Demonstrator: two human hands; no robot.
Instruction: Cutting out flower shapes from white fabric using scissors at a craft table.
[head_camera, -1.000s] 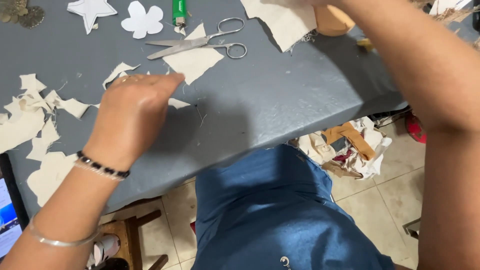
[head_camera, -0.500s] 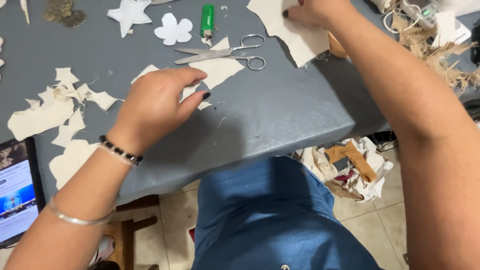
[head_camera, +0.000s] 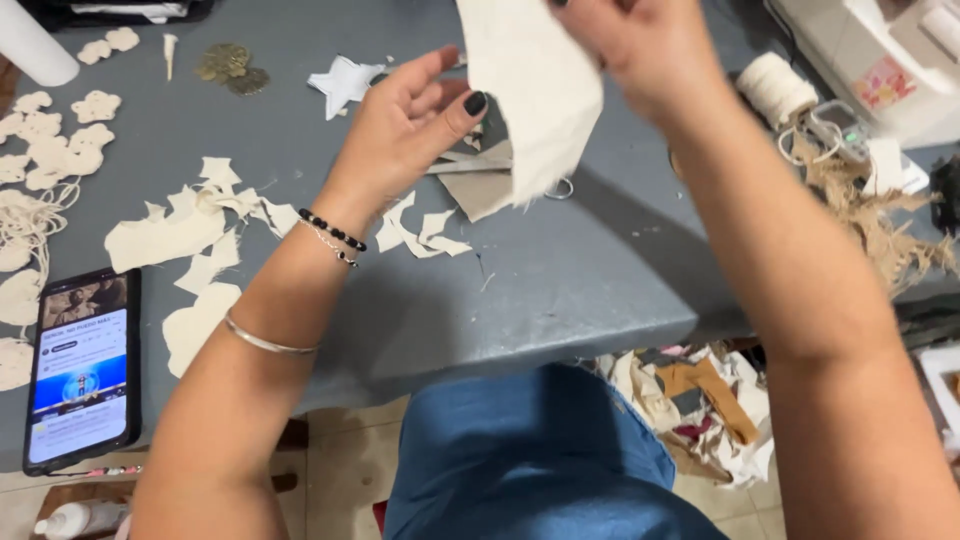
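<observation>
My right hand (head_camera: 640, 55) holds up a large piece of cream fabric (head_camera: 530, 95) above the grey table (head_camera: 560, 270). My left hand (head_camera: 405, 125) is raised beside the fabric's left edge, fingers spread, thumb close to the cloth; I cannot tell if it touches. Scissors (head_camera: 560, 185) lie on the table behind the hanging fabric, mostly hidden. A white star cut-out (head_camera: 343, 82) lies just beyond my left hand.
Cream fabric scraps (head_camera: 175, 235) are scattered left of my arm. A phone (head_camera: 85, 370) with a lit screen lies at the left edge. Flower cut-outs (head_camera: 45, 150) sit far left. A twine spool (head_camera: 775, 88) and a white sewing machine (head_camera: 880, 55) stand at right. Scraps (head_camera: 700, 400) litter the floor.
My right hand has lifted the cream fabric off the table and brought it toward me. My left hand has risen from the scraps to the fabric's edge.
</observation>
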